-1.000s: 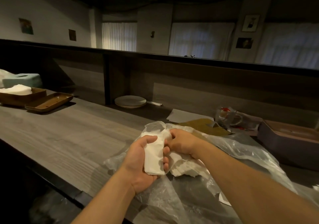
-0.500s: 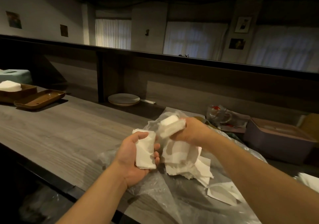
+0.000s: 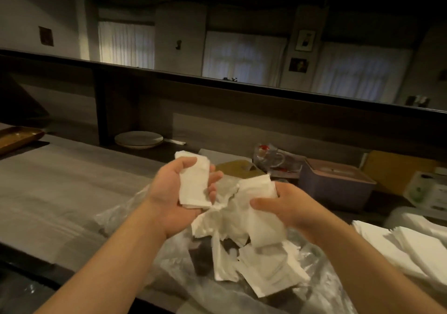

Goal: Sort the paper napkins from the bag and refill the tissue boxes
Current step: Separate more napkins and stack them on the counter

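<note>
My left hand (image 3: pixel 169 195) holds a folded stack of white napkins (image 3: pixel 194 183) upright above the counter. My right hand (image 3: pixel 287 207) grips a looser bunch of napkins (image 3: pixel 258 190) that hangs down to a crumpled pile (image 3: pixel 225 226). Below both hands lies a clear plastic bag (image 3: pixel 312 279) with several loose napkins (image 3: pixel 271 272) on it. A purple tissue box (image 3: pixel 336 183) stands behind my right hand. A neat pile of flat napkins (image 3: pixel 408 248) lies at the right edge.
The grey wooden counter (image 3: pixel 60 192) stretches left to a brown tray (image 3: pixel 17 137). Stacked plates (image 3: pixel 139 139) rest on the lower shelf at the back. Crumpled wrapping (image 3: pixel 275 156), a yellow box (image 3: pixel 396 168) and a white carton (image 3: pixel 428 192) crowd the back right.
Both hands rose and moved apart; my left hand lifted its stack higher, and my right hand dropped lower and rightward with its bunch. The view swung right, revealing the flat napkin pile.
</note>
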Action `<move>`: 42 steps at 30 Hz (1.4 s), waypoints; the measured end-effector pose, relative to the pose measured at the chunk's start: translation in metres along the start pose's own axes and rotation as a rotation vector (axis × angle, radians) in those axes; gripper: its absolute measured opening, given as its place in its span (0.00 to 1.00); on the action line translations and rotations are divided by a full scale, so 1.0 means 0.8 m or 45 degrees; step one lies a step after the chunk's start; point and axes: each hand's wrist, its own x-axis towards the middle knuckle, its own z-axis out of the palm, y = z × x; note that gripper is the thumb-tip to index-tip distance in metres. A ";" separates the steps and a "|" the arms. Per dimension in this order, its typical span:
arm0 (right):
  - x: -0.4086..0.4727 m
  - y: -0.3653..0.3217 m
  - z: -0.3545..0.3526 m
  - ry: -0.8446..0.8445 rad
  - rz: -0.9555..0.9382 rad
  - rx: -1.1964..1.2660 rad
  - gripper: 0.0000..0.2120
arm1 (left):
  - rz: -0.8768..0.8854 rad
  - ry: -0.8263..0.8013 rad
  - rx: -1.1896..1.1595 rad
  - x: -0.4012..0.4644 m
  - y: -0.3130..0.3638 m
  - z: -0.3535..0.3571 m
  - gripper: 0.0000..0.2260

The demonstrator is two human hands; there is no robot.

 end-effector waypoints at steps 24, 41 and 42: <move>-0.002 0.068 0.009 0.269 -0.071 -0.185 0.10 | -0.074 -0.055 0.165 0.075 -0.063 0.031 0.19; -0.001 0.061 0.013 0.291 0.064 0.328 0.06 | -0.067 -0.025 0.165 0.074 -0.070 0.032 0.18; 0.000 0.062 0.013 0.283 0.050 0.316 0.06 | -0.072 -0.030 0.168 0.074 -0.070 0.032 0.18</move>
